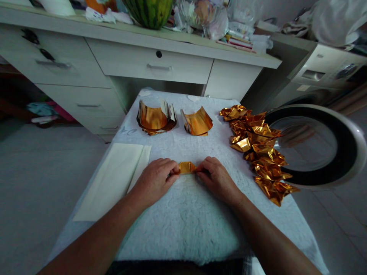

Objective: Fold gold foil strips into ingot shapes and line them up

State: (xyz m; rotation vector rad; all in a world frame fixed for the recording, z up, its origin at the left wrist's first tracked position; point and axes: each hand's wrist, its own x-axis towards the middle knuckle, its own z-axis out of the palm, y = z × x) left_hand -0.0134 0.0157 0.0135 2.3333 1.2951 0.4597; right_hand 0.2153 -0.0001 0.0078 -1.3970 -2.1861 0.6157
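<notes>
Fingers (172, 167), two hands (157, 177) (217, 175): one foil piece (187, 167) pinched; two foil stacks (155, 117) (199, 121) beyond.

Your bare left forearm (100, 233) slants in from the lower left, your bare right forearm (263, 225) from the lower right — the two converge in front of you. Your left hand (158, 176) and right hand (217, 178) face each other, near but apart, backs upward, fingers curled — each pinching thumb against fingers.
</notes>
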